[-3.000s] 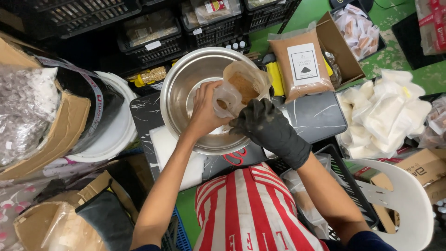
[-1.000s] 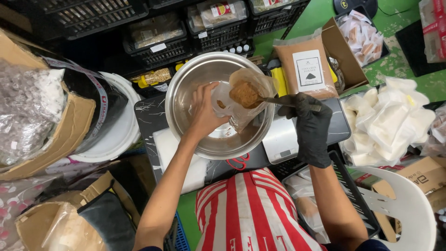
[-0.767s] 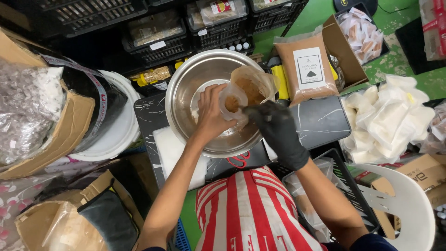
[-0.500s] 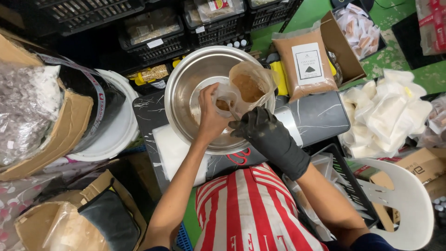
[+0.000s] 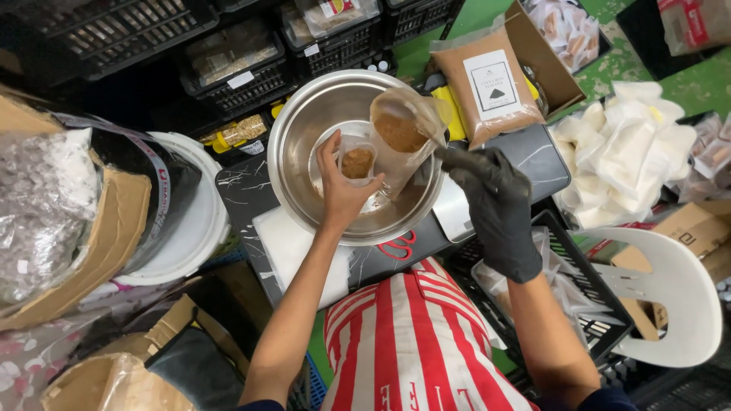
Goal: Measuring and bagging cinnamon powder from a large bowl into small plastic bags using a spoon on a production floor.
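Left hand (image 5: 344, 194): bare, forearm rising from bottom centre, grip wrapped around a small clear cup (image 5: 357, 161) of brown powder, over the steel bowl (image 5: 304, 164) at frame centre.
Right hand (image 5: 493, 199): black-gloved, grip clenched on a spoon handle (image 5: 449, 154), right of the bowl.
Clear bag (image 5: 401, 137): brown powder inside, tilted over the bowl's upper right.

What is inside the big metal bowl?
Inside the metal bowl the left hand holds a small clear cup of brown powder, beside a clear bag of the same. The hand and bag cover part of the bowl's bottom.
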